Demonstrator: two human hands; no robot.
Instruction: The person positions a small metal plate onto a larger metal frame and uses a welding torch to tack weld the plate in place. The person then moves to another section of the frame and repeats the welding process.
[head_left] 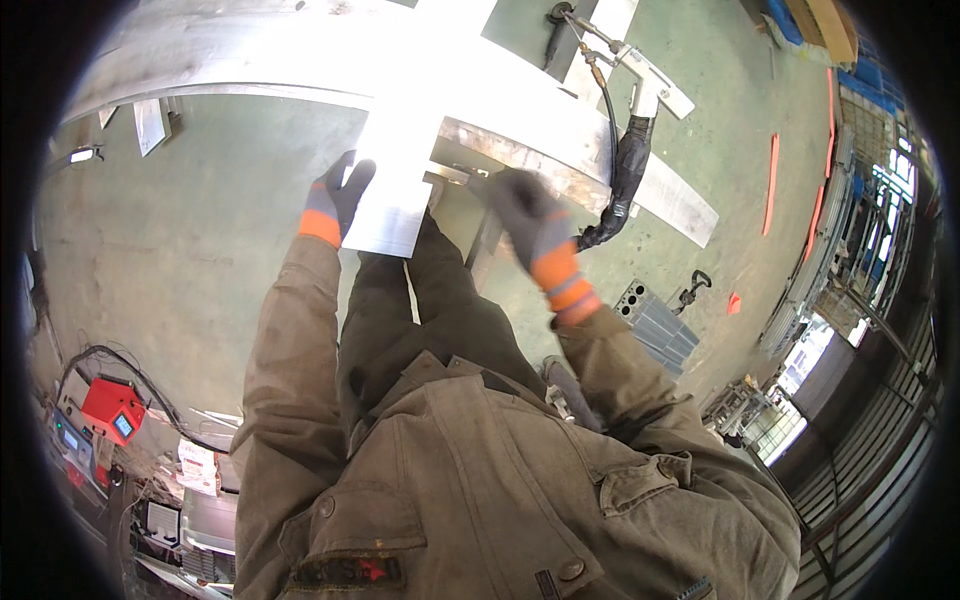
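A bright, flat metal plate (pixel 385 215) juts toward me from the work table, its surface washed out by glare. At its left edge is my left hand (pixel 343 192), in a dark grey glove with an orange cuff, thumb and fingers closed on that edge. My right hand (pixel 525 210), gloved the same way and blurred by motion, is closed at the end of a metal clamp (pixel 450 174) under the table's near edge, right of the plate. The fingers' exact hold is hidden.
A welding torch (pixel 645 85) with a black sleeved cable lies on the table's right part. On the floor to the right are a grey block with round holes (pixel 655 325) and a black clamp (pixel 693 290). A red machine (pixel 112 410) stands at lower left.
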